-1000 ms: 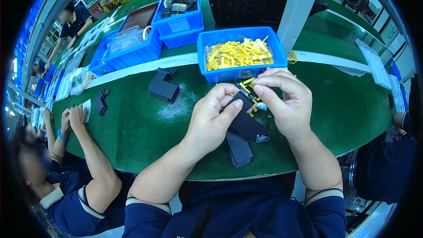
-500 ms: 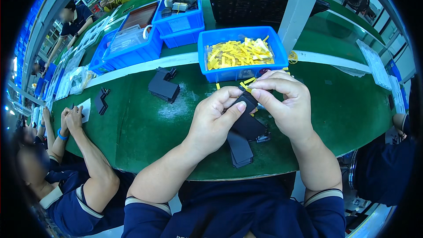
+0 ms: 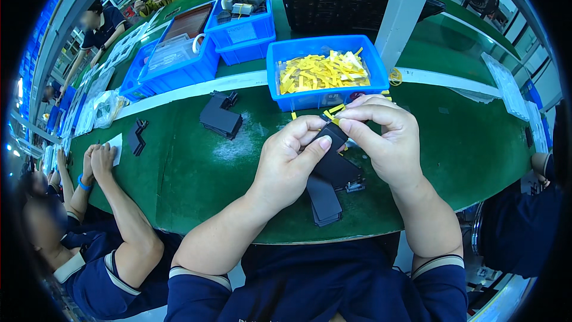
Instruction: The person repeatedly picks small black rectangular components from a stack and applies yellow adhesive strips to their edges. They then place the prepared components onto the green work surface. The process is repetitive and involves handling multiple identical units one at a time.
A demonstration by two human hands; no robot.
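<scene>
The left hand is closed in a pinch. Its thumb lies flat on top of a small flat dull black piece, and its fingers curl round the side. The right hand is at the far end of that black piece, with its thumb and first finger pressed close together on a thin yellow strip. The other fingers of the right hand are bent. The black piece is up in the hands, just on the near side of a blue plastic box with a wide rim. Lots of yellow strips lie in a messy heap inside that box.

Under the hands, a pile of flat black plates lies on the smooth green bench. Further left is another stack of black bent plates, beside a white dusty patch. Past that lies a black zigzag-shaped bit. At the far left, a co-worker with a blue wristband has both hands together over the bench, near a white sheet.
</scene>
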